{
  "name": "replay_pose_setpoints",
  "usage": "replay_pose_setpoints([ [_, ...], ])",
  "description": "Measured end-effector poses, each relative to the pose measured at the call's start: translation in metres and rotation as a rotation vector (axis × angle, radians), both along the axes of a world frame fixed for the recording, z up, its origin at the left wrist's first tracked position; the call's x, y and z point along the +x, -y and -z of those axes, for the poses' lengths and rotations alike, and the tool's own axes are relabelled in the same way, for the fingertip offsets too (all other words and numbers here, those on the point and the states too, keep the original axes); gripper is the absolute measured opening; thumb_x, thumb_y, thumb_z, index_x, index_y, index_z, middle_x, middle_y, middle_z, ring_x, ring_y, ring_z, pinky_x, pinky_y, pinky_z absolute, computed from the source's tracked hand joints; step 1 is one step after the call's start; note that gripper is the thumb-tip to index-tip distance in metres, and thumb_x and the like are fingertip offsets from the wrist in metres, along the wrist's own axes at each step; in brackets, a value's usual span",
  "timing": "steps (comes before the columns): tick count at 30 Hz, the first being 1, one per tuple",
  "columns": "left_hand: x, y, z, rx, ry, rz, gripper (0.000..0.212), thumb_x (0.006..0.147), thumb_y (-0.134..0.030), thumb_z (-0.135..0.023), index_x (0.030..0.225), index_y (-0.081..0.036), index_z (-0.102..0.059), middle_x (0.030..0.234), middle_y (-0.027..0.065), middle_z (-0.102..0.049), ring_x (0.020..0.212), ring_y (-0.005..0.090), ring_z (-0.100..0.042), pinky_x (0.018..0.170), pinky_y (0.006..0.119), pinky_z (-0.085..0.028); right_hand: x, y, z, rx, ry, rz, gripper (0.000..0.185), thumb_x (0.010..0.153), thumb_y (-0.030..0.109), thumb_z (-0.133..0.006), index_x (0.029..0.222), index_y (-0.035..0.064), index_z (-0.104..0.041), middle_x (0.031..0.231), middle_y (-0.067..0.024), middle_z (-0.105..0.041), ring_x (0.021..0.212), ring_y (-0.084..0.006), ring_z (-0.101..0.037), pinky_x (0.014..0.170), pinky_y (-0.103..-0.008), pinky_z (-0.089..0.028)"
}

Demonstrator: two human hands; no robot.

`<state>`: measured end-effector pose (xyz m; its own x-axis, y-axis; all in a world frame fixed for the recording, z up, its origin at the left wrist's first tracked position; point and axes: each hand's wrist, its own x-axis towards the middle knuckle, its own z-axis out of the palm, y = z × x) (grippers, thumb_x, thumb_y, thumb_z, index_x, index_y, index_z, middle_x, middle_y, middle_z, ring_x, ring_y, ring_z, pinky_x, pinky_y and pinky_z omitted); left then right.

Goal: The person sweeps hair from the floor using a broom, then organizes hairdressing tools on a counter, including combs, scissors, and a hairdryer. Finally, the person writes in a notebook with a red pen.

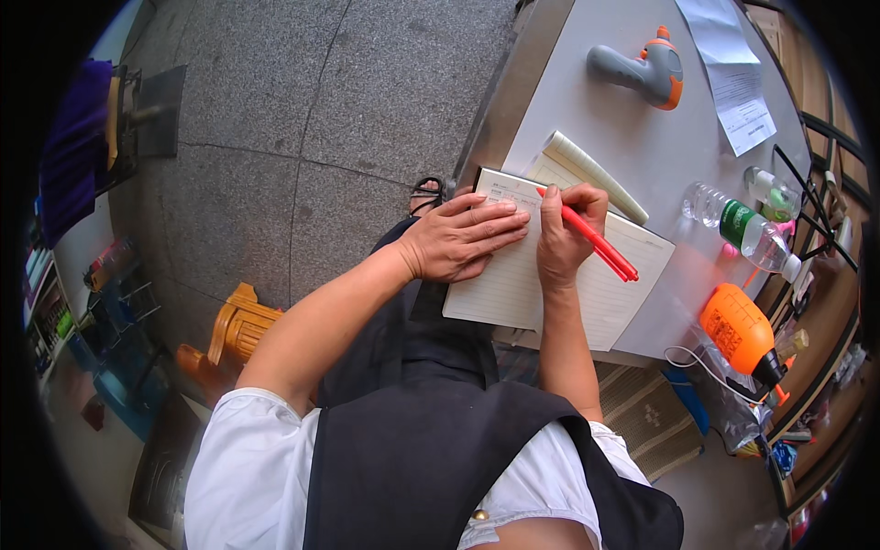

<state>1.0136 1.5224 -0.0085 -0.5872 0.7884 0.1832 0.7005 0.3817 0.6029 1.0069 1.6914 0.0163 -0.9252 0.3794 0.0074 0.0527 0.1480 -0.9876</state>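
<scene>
An open lined notebook (505,299) lies at the near edge of the grey table, with writing along the top of its left page. My left hand (464,237) rests flat on that page, fingers stretched out and holding nothing. In my right hand (567,234) is a red pen (598,244), its tip touching or just above the page near the written lines. Beyond the notebook's upper edge, a lined paper pad (595,172) lies with its sheet curled over. Part of the notebook's right page is hidden behind my right hand and forearm.
A grey and orange toy-like drill (646,69) lies farther along the table (550,103), beside a printed sheet (742,103). To the right are a plastic bottle (739,227) and an orange bottle (739,326). A wooden stool (244,323) stands on the floor at left.
</scene>
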Motion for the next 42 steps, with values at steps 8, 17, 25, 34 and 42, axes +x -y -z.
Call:
replay_pose_setpoints([
  [8, 0.0012, 0.0004, 0.0015, -0.007, -0.012, -0.009, 0.057, 0.071, -0.02, -0.054, 0.128, -0.017, -0.049, 0.137, 0.0007, -0.041, 0.129, 0.0145, -0.034, 0.11, 0.038, -0.012, 0.0018, 0.0054, 0.0056, 0.07, -0.029, -0.021, 0.021, 0.084, 0.005, -0.059, 0.075, 0.0048, -0.04, 0.064, -0.0017, -0.044, 0.054, -0.007, -0.039, 0.052, -0.0207, -0.036],
  [17, 0.0013, 0.0006, 0.0015, -0.003, 0.016, -0.002, 0.056, 0.072, -0.019, -0.054, 0.127, -0.017, -0.049, 0.137, 0.0011, -0.041, 0.129, 0.0149, -0.034, 0.11, 0.038, -0.013, 0.0014, 0.0062, 0.0085, 0.125, -0.038, -0.02, 0.02, 0.085, 0.006, -0.059, 0.075, 0.0045, -0.041, 0.062, -0.002, -0.044, 0.053, -0.0077, -0.04, 0.051, -0.0213, -0.037],
  [25, 0.0008, 0.0003, 0.0018, 0.013, 0.025, -0.005, 0.055, 0.073, -0.018, -0.054, 0.127, -0.016, -0.049, 0.136, 0.0017, -0.043, 0.129, 0.015, -0.034, 0.11, 0.038, -0.014, 0.0017, 0.0065, 0.0086, 0.184, -0.021, -0.03, 0.02, 0.084, 0.005, -0.059, 0.074, 0.0042, -0.042, 0.061, -0.002, -0.044, 0.052, -0.0082, -0.039, 0.05, -0.0217, -0.038],
  [34, 0.0012, 0.0004, 0.0022, 0.002, 0.012, -0.007, 0.054, 0.073, -0.02, -0.054, 0.127, -0.017, -0.049, 0.136, 0.0013, -0.043, 0.128, 0.0144, -0.035, 0.11, 0.038, -0.013, 0.0021, 0.0075, 0.0091, 0.166, -0.027, 0.005, 0.02, 0.083, 0.004, -0.059, 0.074, 0.0042, -0.042, 0.062, -0.0017, -0.043, 0.052, -0.0081, -0.039, 0.051, -0.0215, -0.037],
  [42, 0.001, 0.0004, 0.0016, 0.01, 0.009, -0.015, 0.054, 0.073, -0.02, -0.054, 0.127, -0.017, -0.05, 0.135, 0.0016, -0.043, 0.128, 0.0145, -0.035, 0.109, 0.038, -0.014, 0.0029, 0.0071, 0.0094, 0.175, -0.022, -0.014, 0.02, 0.083, 0.004, -0.059, 0.073, 0.0045, -0.041, 0.061, -0.0019, -0.043, 0.051, -0.0083, -0.038, 0.049, -0.0216, -0.036],
])
